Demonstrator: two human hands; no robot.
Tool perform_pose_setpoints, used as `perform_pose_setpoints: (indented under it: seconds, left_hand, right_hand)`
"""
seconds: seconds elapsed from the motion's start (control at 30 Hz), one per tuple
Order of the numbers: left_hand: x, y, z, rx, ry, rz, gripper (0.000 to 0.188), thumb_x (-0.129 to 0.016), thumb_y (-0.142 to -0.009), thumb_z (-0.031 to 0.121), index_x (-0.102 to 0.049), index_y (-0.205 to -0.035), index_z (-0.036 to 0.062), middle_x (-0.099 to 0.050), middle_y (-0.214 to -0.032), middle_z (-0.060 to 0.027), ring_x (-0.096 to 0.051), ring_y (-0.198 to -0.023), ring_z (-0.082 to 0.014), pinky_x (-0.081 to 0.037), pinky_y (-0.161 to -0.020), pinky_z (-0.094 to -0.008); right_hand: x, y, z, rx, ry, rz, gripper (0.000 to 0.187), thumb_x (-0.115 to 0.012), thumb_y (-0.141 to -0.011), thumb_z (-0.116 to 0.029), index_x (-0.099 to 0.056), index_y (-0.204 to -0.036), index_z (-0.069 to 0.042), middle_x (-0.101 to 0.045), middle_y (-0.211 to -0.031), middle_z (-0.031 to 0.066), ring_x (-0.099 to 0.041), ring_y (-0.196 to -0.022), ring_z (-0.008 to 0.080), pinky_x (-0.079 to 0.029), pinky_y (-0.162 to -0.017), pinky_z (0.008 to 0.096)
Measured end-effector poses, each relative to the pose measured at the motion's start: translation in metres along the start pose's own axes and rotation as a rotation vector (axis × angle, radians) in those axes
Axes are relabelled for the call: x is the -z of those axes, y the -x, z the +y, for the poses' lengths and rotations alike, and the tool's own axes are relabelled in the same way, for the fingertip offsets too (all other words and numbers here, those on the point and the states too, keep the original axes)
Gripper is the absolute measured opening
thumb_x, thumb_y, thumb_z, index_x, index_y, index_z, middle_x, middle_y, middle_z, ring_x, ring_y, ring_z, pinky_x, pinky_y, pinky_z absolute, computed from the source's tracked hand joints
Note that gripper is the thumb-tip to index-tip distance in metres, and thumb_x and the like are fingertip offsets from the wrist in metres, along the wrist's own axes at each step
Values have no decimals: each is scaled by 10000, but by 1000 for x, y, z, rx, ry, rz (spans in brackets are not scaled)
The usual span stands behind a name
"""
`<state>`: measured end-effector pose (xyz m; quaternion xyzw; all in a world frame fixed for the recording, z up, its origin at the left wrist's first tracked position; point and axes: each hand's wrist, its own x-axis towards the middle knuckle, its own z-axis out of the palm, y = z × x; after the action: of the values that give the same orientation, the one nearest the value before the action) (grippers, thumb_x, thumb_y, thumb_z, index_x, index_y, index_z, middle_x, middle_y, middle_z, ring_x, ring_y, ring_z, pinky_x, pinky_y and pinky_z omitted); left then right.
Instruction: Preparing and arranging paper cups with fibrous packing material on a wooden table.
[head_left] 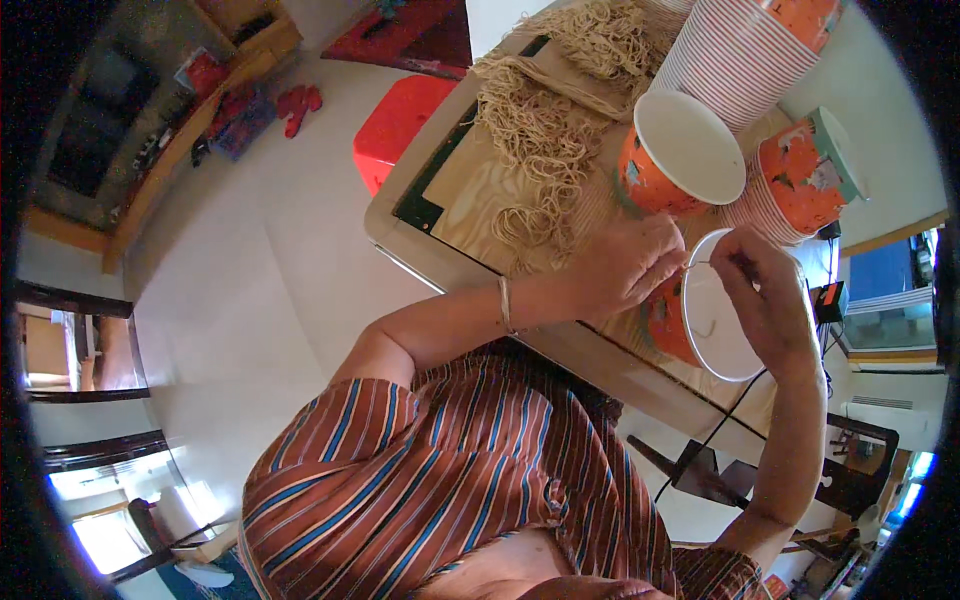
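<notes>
My left hand (640, 262) is closed in a pinch at the near left rim of an orange paper tub (672, 315) with a white inside. My right hand (765, 300) bends over the same tub's rim from the right, fingers pinched together. A thin beige string (698, 264) spans the small gap between the two hands, and a bit of string also shows against the tub's white inside. Just beyond my hands stands another open orange paper tub (690, 150). Left of it a tangled heap of beige string (545, 140) lies over the table.
A tall nested stack of paper tubs (735, 60) lies tilted at the far right, with a shorter stack (800, 180) nearer. The table (455, 265) has a rounded left corner. A red stool (400, 125) stands beyond it. A black cable (735, 405) hangs over the near edge.
</notes>
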<state>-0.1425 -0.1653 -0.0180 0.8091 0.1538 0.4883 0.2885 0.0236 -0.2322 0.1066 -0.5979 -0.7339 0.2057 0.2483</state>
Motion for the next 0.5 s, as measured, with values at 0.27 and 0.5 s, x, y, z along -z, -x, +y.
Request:
perform_pose_setpoints:
  seconds: [0.27, 0.5]
  left_hand:
    - [-24, 18, -19, 43, 141, -15, 85, -579, -868, 36, -500, -892, 16, -522, -825, -147, -550, -744, -323, -440, -663, -393]
    - [-10, -3, -26, -352, -72, 100, 198, -646, -791, 7, -598, -976, 55, -571, -1028, -133, -571, -948, -307, -483, -833, -391]
  right_hand:
    - [-3, 3, -3, 11, -20, 45, 65, -561, -875, -33, -517, -852, 9, -529, -731, 45, -469, -666, 102, -411, -617, 261]
    - [7, 4, -3, 6, -16, -7, 65, -568, -865, -34, -518, -856, 6, -525, -726, 58, -467, -665, 114, -413, -619, 272]
